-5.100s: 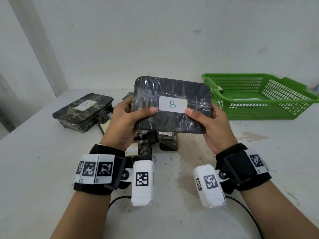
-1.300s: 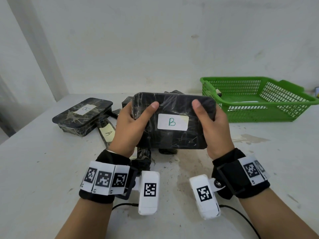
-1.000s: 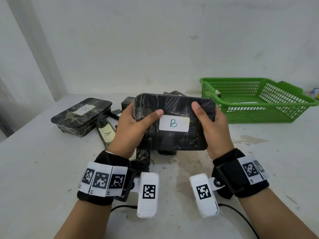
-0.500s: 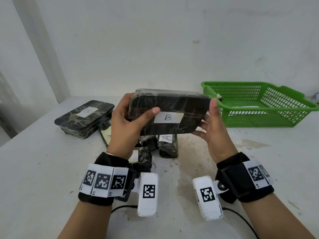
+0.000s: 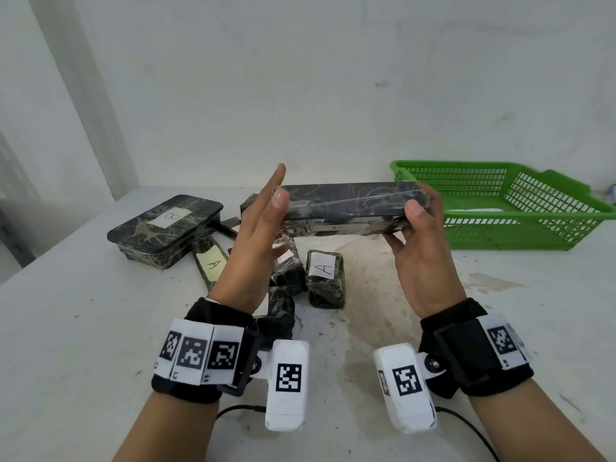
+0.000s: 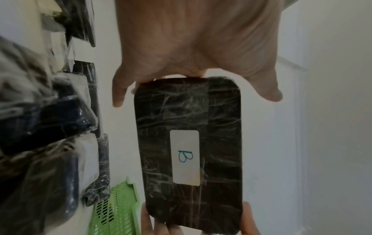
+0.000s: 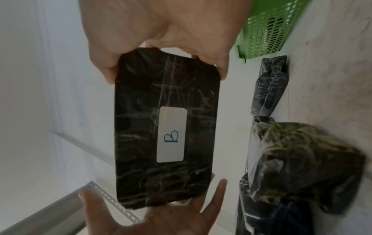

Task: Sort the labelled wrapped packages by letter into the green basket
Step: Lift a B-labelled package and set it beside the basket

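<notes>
A white table (image 5: 83, 328) is seen below a pale wall, with the basket (image 5: 563, 225) set at its far right. A flat B package (image 5: 346, 208) is held in the air between both hands, above the middle of the table and just left of the basket, its label turned down toward the wrists. The left hand (image 5: 256, 241) is laid against its left end with fingers straight and spread, the thumb resting on the near edge. The right hand (image 5: 423, 248) is curled around the right end, thumb on the near edge and fingers behind. A second flat package (image 5: 166, 228), marked B, is lain at the far left of the table. Between it and the hands, smaller wrapped packages are heaped, among them a block marked A (image 5: 325, 281) and a thin one marked A (image 5: 210, 261).
</notes>
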### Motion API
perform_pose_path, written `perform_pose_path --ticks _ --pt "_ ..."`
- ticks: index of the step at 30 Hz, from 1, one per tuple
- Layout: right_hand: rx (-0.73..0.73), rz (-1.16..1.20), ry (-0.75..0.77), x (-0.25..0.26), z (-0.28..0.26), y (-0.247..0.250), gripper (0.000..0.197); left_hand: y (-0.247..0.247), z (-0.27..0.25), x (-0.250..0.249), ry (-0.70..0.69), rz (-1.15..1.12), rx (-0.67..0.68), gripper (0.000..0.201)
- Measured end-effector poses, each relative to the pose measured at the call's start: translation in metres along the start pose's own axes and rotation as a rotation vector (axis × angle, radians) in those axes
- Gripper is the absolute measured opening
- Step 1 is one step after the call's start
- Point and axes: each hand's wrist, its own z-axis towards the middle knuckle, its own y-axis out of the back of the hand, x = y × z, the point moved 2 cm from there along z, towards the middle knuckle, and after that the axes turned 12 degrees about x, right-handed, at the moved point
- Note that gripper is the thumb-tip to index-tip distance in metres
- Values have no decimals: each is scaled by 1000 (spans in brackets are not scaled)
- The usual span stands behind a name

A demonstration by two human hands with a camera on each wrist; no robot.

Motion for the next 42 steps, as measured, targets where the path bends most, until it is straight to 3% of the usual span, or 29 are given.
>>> perform_pose_path --ticks 4,6,8,11,13,16,19,21,24,26,29,32,35,42 --pt "93 7 -36 -1 1 0 70 1 -1 -2 -65 -88 -39 64" --pt "137 17 -103 -2 0 0 76 2 -2 -2 -94 -86 -58 55" --pt "162 34 -171 -3 0 2 70 2 -3 -3 -119 -85 -79 49" --pt "141 63 -166 -2 1 3 32 3 -4 -5 -119 -84 -63 52" --pt "119 86 -139 0 2 3 22 6 -2 -3 -70 -63 -22 54" --pt "122 75 -140 -1 3 6 21 8 1 0 -3 -1 7 34" --pt "141 50 -173 -4 2 8 40 7 1 2 2 1 -2 8" --pt "141 46 -178 -4 2 10 51 6 1 3 -15 -19 10 9" --pt "99 47 -152 -2 3 8 27 6 2 6 -42 -9 25 8" --pt "93 42 -141 -1 3 6 18 5 3 6 -43 -16 15 25" --pt "112 19 -171 -2 1 4 22 10 4 9 -45 6 -52 33" --pt "141 -38 -239 -4 0 4 42 11 4 11 -45 14 -77 29" --pt "113 -48 -222 -4 0 3 28 11 5 12 -29 57 -81 27" --pt "93 -109 -204 -5 -1 2 20 7 5 13 9 141 -168 34"
